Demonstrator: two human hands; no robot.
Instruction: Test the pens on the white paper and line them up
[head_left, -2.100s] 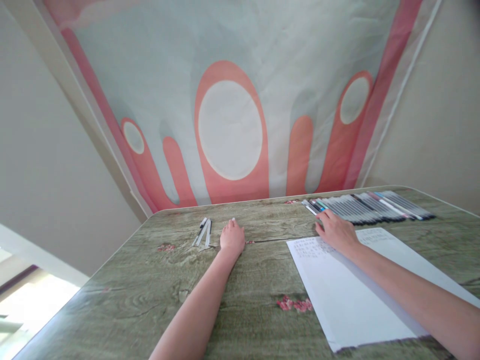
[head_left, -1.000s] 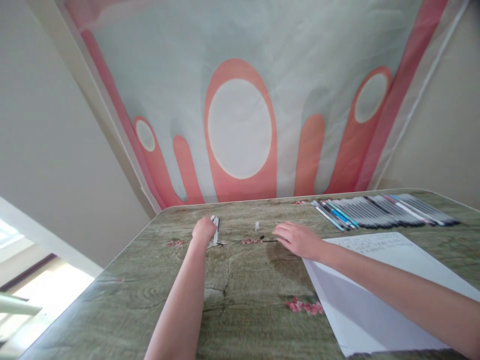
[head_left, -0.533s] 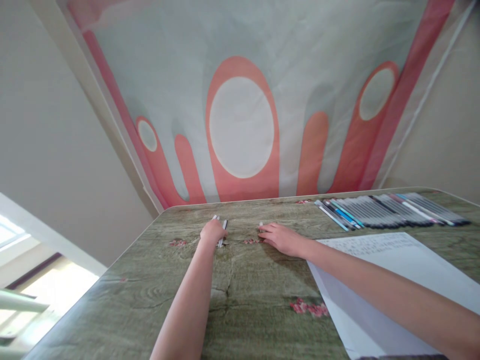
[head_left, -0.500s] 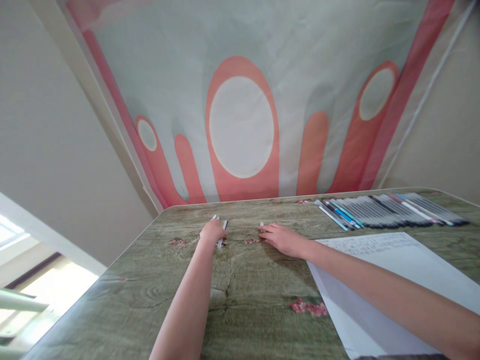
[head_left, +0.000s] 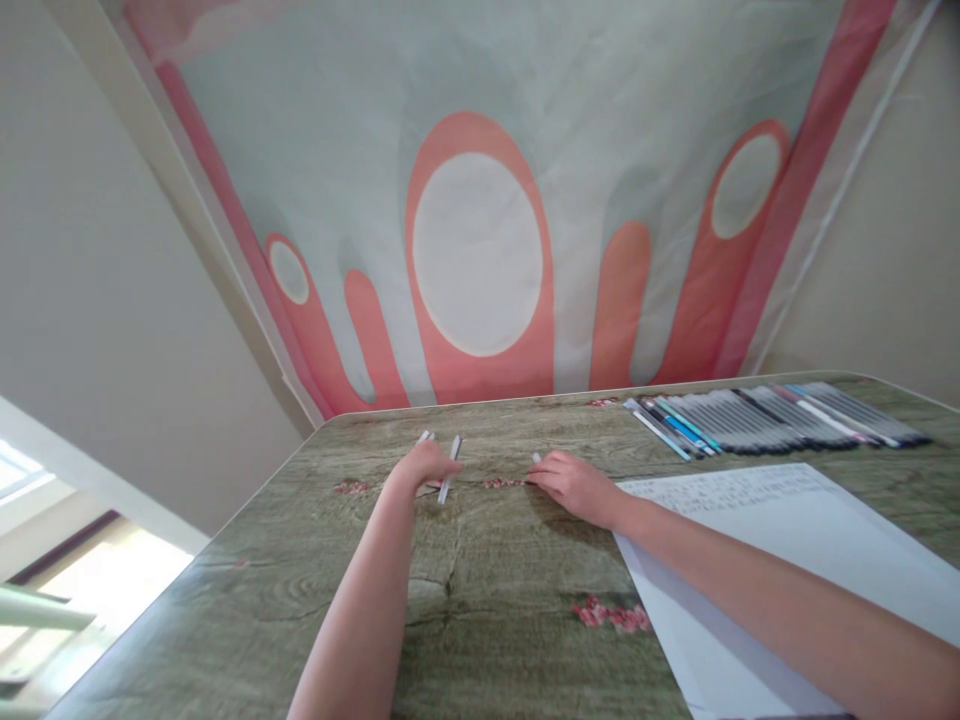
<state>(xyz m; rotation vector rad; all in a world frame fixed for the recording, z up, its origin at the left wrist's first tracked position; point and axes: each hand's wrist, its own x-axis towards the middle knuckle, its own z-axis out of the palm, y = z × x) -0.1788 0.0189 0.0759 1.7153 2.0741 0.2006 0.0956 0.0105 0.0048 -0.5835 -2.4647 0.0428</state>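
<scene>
At the far left of the table, my left hand [head_left: 424, 463] bends over a slim pale pen [head_left: 448, 480], its fingertips closed on the middle of it. The pen lies slanted, close to the tabletop. Ends of other pale pens [head_left: 425, 436] poke out past the back of this hand, which hides the rest of them. To the right, my right hand [head_left: 576, 488] rests low over the table with its fingers together. One whitish end of a slim stick [head_left: 536, 458] shows beyond its fingers; the rest is covered.
A long row of pens [head_left: 735, 420], mostly clear-barrelled with some blue and white ones, lies along the back right. A large white sheet [head_left: 750, 560] with faint marks lies under my right forearm. The wood-patterned table [head_left: 510, 620] meets a patterned backdrop [head_left: 480, 380] behind.
The pen at my left fingertips has shifted right, away from the other pens beside it. My right hand has slid slightly right, and the whitish stick end moved with it.
</scene>
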